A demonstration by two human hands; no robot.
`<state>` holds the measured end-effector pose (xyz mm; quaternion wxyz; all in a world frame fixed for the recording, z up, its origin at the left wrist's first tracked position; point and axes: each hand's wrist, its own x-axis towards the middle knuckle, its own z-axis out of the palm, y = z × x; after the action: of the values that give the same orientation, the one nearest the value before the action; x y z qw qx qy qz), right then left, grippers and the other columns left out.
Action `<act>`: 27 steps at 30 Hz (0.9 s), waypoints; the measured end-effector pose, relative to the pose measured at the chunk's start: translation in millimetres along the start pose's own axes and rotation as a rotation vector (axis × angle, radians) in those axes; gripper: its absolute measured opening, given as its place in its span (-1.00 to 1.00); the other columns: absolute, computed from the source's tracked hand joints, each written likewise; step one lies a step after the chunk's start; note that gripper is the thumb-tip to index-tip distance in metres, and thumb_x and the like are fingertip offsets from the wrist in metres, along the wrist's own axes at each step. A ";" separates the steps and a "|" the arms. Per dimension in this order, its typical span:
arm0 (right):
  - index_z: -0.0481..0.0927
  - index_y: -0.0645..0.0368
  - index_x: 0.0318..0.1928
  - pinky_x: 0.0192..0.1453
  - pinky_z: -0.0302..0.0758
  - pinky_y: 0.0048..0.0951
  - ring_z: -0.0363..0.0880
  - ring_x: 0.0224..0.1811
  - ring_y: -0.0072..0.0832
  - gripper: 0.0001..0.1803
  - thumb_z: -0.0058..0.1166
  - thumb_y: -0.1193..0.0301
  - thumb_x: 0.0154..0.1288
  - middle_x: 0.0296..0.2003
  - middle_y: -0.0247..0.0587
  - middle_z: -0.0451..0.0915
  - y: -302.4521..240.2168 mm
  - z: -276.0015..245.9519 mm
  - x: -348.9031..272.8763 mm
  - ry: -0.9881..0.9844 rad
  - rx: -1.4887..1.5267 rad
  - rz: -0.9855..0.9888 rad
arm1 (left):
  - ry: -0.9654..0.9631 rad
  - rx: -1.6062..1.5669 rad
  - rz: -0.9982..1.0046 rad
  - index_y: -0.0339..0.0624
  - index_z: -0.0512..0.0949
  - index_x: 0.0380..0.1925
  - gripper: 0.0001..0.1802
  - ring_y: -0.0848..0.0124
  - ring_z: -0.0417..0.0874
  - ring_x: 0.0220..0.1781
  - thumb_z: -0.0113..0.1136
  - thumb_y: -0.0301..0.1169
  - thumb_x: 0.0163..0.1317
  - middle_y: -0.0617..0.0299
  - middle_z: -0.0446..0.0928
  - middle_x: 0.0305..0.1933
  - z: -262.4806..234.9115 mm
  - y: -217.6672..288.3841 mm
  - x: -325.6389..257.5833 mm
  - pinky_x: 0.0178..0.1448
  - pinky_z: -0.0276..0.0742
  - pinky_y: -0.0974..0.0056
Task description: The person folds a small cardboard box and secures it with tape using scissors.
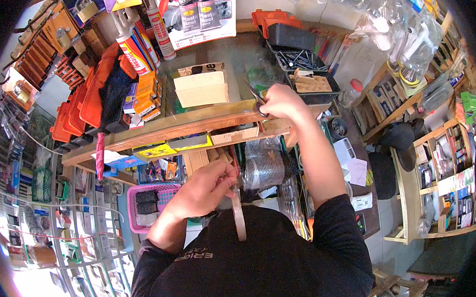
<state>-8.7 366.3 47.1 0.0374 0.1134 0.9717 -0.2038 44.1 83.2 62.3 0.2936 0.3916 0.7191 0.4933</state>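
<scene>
My right hand (284, 103) is closed around dark-handled scissors (260, 105) at the wooden front edge of the glass counter (171, 96). The scissors' blades point away and to the left, over the glass. Nearer to me, my left hand (209, 189) is pinched shut on a narrow pale strip (238, 219) that looks like tape. It hangs in front of my black shirt, and its upper end is partly hidden by the fingers. Beyond the left hand, a small cardboard box (201, 89) rests on the counter, to the left of the scissors.
Black trays of screws (301, 60) and cardboard pieces (311, 83) stand at the counter's far right. Orange cases (93, 95) and small orange boxes (146, 92) crowd its left. Below the edge are a pink basket (132, 210) and a bubble-wrapped item (264, 163).
</scene>
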 end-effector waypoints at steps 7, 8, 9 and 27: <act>0.58 0.26 -0.16 -0.56 0.37 -0.64 0.46 -0.57 -0.70 -0.74 0.12 0.41 0.14 -0.45 -0.36 0.59 61.5 1.5 -70.4 -0.319 0.913 -0.091 | -0.074 0.090 -0.069 -0.31 0.40 -0.29 -0.87 0.45 0.65 -0.36 0.03 -0.45 0.28 0.20 0.43 -0.38 -6.0 -1.9 8.0 -0.44 0.51 0.44; 0.58 0.24 -0.12 -0.55 0.38 -0.66 0.48 -0.54 -0.71 -0.70 0.14 0.39 0.14 -0.41 -0.38 0.60 66.4 5.8 -79.5 -0.384 1.040 -0.120 | -0.101 0.010 -0.128 -0.30 0.40 -0.28 -0.86 0.46 0.65 -0.35 0.03 -0.43 0.28 0.21 0.44 -0.38 -7.3 -2.6 10.3 -0.48 0.50 0.45; 0.54 0.23 -0.06 -0.55 0.38 -0.69 0.48 -0.51 -0.73 -0.67 0.14 0.39 0.16 -0.37 -0.37 0.61 68.9 9.4 -90.8 -0.410 1.080 -0.139 | -0.129 -0.070 -0.187 -0.29 0.40 -0.28 -0.85 0.47 0.65 -0.34 0.03 -0.41 0.28 0.23 0.44 -0.38 -8.7 -3.8 12.9 -0.52 0.49 0.45; 0.39 0.20 0.02 -0.46 0.37 -0.68 0.49 -0.42 -0.70 -0.42 0.31 0.63 -0.07 -0.43 -0.39 0.51 81.1 38.5 -200.5 -0.526 1.180 -0.258 | -0.259 -0.185 -0.234 -0.30 0.43 -0.27 -0.80 0.48 0.65 -0.35 0.04 -0.35 0.28 0.25 0.49 -0.37 6.1 -7.2 37.3 -0.59 0.48 0.47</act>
<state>206.3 381.9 4.3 0.1803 -0.0559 0.6612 -0.7261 27.6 116.4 52.1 0.4737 0.3367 0.6676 0.4653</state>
